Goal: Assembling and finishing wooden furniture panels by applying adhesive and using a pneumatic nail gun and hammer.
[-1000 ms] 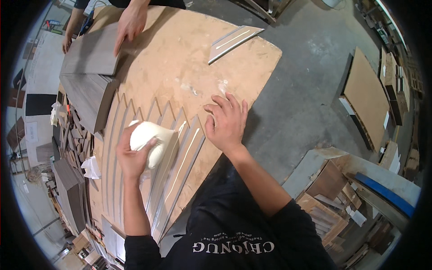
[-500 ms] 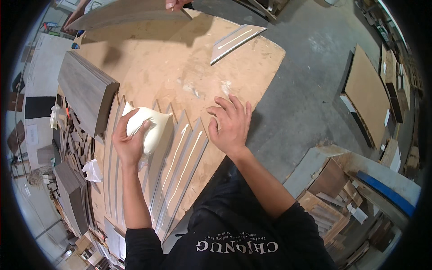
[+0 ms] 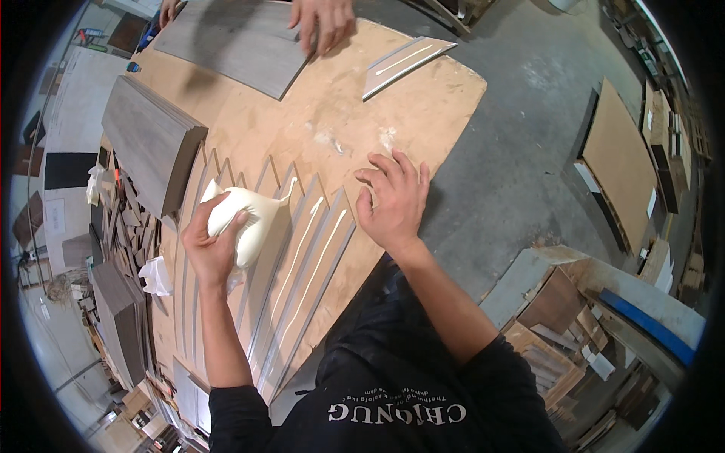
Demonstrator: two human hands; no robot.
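My left hand [image 3: 211, 240] is closed round a plump bag of white glue [image 3: 255, 223]. The bag's tip points right, and a thin line of glue runs from it onto a narrow grey-edged strip below. Several such long strips [image 3: 323, 245] lie side by side on the wooden worktable [image 3: 249, 121]; the two nearest my right arm carry a white bead along their length. Over the table's right edge, past the strips' upper ends, my right hand [image 3: 393, 198] hovers with its fingers spread and nothing in it.
A co-worker's hand [image 3: 323, 24] rests at the corner of a flat grey board [image 3: 242, 45] at the far side. A short slanted piece [image 3: 408, 64] with a glue line lies far right. Stacked grey boards [image 3: 151, 143] stand left. A scrap bin [image 3: 544, 302] sits lower right.
The co-worker's grey board has gone from raised on edge to flat on the table. Glue now runs from the bag's tip onto another strip. My hands have hardly moved.
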